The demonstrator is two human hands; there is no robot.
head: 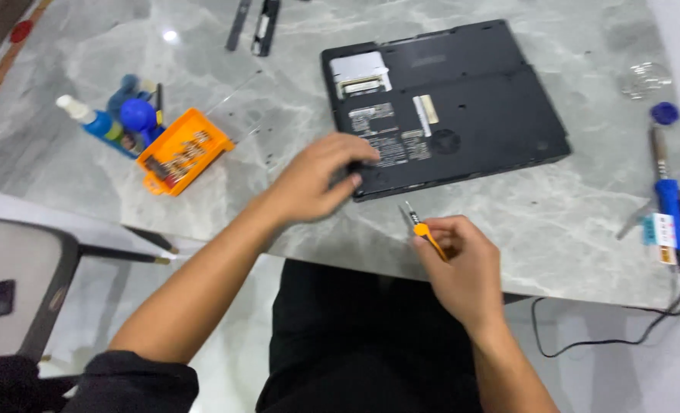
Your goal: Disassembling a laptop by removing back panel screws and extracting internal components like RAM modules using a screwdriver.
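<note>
Grey marble table (569, 222) — upturned black laptop (462, 99)

You see white and grey rectangular labels (389, 130) on the laptop's black underside (470, 92) — clustered left of centre. A small white-and-blue tag (661, 229) wraps the blue soldering iron (670, 203) — far right.

A black, flat, rectangular plastic laptop (447, 107) lies upside down on the grey marbled tabletop, its base facing up and its long edges running slantwise across the surface. Pale stickers sit near the middle of the base, a round vent grille beside them, and a silvery metal bay shows open at the far-left corner. Its near-left corner is partly covered by fingers. A small screwdriver with an orange handle and a thin metal shaft (422, 228) is held tilted — tip pointing up-left — just off the laptop's near edge.
</note>
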